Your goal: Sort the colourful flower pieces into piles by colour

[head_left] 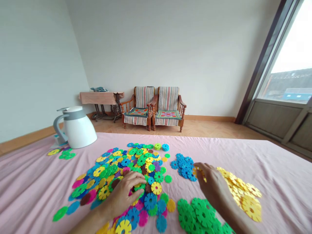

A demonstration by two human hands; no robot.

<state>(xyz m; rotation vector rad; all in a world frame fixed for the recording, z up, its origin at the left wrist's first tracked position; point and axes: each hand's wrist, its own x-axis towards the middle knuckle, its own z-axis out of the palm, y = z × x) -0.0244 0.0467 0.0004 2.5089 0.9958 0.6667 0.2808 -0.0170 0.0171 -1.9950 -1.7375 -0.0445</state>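
Notched plastic snowflake discs in many colours make a large mixed pile point(125, 161) on the pink cloth. My left hand point(128, 188) rests on that pile, its thumb apart from its bent fingers, with green and pink discs showing in the gap. Between the fingertips of my right hand point(210, 182) is a yellow snowflake disc point(200, 174), partly hidden by the fingers. The hand hovers beside a heap of blue discs point(184, 165). Right of its wrist lies a heap of yellow discs point(250, 204), and a heap of green discs point(195, 216) sits left of the forearm.
A white and grey thermos jug point(80, 128) stands on the cloth-covered table point(275, 182) at the far left, with a few loose discs point(67, 154) in front. Beyond the table are two wooden armchairs point(145, 102) and a cloth-draped stand point(97, 98).
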